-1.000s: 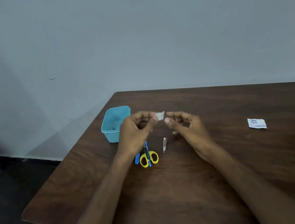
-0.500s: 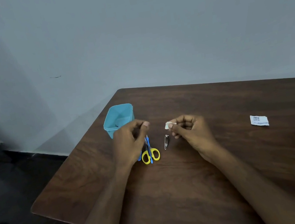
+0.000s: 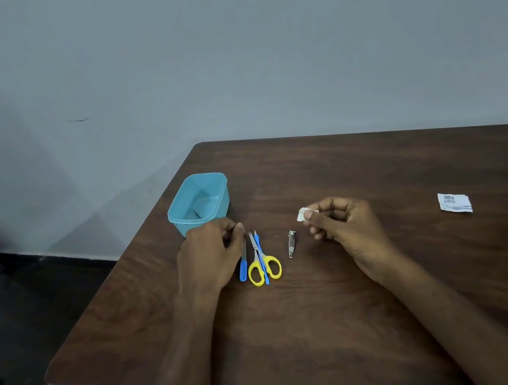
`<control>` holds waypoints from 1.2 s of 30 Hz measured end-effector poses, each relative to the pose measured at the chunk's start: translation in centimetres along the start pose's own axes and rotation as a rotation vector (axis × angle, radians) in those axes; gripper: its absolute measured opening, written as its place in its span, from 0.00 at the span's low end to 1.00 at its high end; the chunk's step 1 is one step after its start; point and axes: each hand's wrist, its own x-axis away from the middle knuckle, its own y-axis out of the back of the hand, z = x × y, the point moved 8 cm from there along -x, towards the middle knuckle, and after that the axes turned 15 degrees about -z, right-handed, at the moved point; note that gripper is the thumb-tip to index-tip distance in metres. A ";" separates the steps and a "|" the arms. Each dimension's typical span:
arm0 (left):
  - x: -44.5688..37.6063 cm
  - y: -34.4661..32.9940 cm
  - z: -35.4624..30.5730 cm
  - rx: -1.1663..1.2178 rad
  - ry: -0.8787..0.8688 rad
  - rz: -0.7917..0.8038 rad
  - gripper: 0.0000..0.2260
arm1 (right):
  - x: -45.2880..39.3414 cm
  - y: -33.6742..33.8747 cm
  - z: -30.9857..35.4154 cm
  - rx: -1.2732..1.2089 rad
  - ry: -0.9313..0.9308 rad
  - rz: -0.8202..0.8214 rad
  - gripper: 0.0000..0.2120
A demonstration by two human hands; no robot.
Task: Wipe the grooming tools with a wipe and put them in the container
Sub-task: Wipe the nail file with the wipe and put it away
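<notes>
White and folded small, the wipe (image 3: 303, 214) is pinched in the right hand (image 3: 341, 228), while the left hand (image 3: 211, 256) curls onto the blue-handled file (image 3: 243, 269) at 6 o'clock of the teal container (image 3: 224, 194); best lift it by the handle, leaving the blade free for wiping. On the surface (image 3: 333, 313) I count one file, one pair of yellow scissors (image 3: 265, 266), one blue pusher (image 3: 261, 258), one nail clipper (image 3: 292, 243), one container, one wipe and one torn sachet (image 3: 454, 202).

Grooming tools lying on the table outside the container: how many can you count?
4: blue-handled tool beside the left hand, yellow scissors, a second blue tool across them, nail clipper. The hand may hide more.
</notes>
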 end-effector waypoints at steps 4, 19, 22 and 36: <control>0.1 0.3 0.9 0.133 0.066 0.063 0.08 | -0.1 -0.4 0.0 0.008 -0.007 0.019 0.04; 4.2 3.2 0.9 0.234 0.110 0.009 0.08 | 0.3 -0.4 0.6 0.036 -0.029 0.038 0.01; 4.0 3.0 0.7 0.195 0.070 0.009 0.08 | 0.3 -0.6 0.8 0.043 -0.020 0.029 0.03; 4.1 3.0 1.5 0.131 0.088 -0.113 0.02 | -0.4 -0.5 0.0 0.063 -0.013 0.009 0.02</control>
